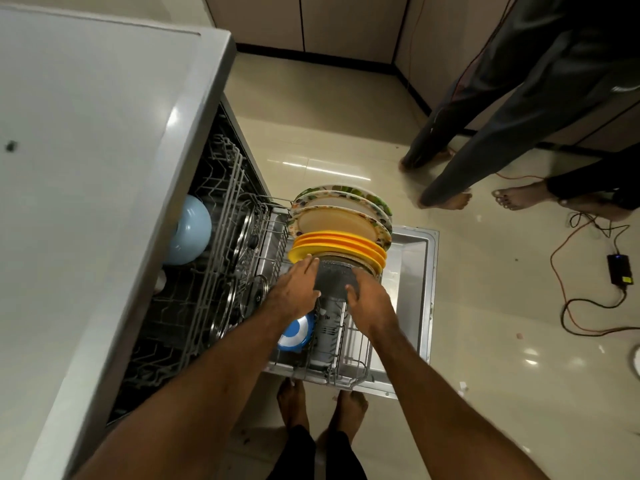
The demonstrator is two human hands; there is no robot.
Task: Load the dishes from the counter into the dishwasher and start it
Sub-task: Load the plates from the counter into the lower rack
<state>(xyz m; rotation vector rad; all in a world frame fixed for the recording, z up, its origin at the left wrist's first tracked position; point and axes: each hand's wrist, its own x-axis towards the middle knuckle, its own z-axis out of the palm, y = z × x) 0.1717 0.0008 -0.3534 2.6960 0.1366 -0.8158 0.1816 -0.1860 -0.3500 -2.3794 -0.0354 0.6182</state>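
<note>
Now | left hand point(294, 289) flat against speckled grey round pan point(334, 276) | right hand point(369, 301) grips its side

Glossy beige tiled floor point(346, 116), beige cabinets point(346, 22) behind.

A grey dish point(334, 278), sides hidden by left hand point(294, 289) and right hand point(369, 301); blue plate point(296, 332) half under a forearm.

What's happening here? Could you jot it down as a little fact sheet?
Place: dishwasher open, lower rack pulled out
Left hand: fingers straight against dark grey dish
Right hand: curled round the same dish
Behind the dish: yellow plates, then patterned plates, on edge
Further inside: light blue bowl
</note>
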